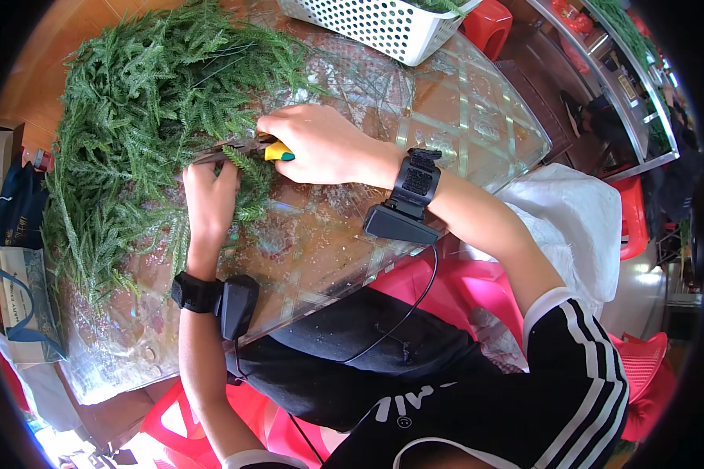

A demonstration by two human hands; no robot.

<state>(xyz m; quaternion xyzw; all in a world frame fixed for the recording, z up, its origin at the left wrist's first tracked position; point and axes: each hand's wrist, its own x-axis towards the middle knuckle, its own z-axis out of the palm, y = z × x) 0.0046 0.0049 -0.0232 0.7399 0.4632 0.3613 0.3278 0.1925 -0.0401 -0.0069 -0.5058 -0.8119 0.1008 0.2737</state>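
Observation:
My right hand is closed around a pair of pliers with yellow and green handles. Their dark jaws point left and meet the fingertips of my left hand. That hand pinches a green artificial pine sprig, whose needles show between the two hands; the exact spot where the jaws touch is hidden by fingers and needles. Beside and behind both hands spreads a big heap of similar artificial pine branches, with a few thin bare wires lying on top.
Both hands work over a table with a clear cover, scattered with pale bits. A white perforated basket holding greenery stands at the far edge. Near the right side are a white sack and a red stool. A paper bag is at the left.

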